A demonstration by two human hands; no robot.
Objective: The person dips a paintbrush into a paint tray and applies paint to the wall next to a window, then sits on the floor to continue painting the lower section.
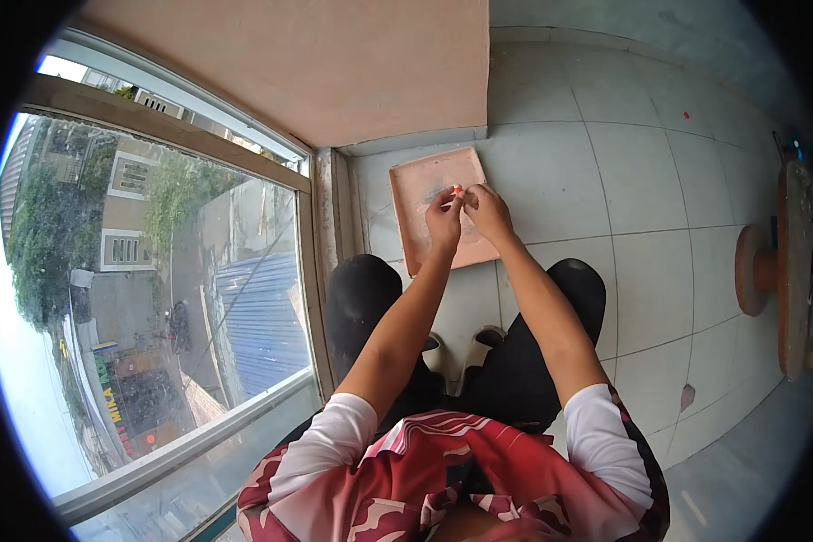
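Head view: the only writing is on a yellow street sign (110, 397) far below the window (154, 298), too small to read with certainty. Both arms stretch forward over the knees. The left hand (443, 219) and right hand (488, 210) meet fingertip to fingertip, together pinching a small orange piece (458, 190), too tiny to identify, just above a pinkish square tile (420, 181) lying on the floor (641, 181). A wooden stand (790, 271) is cut off at right.
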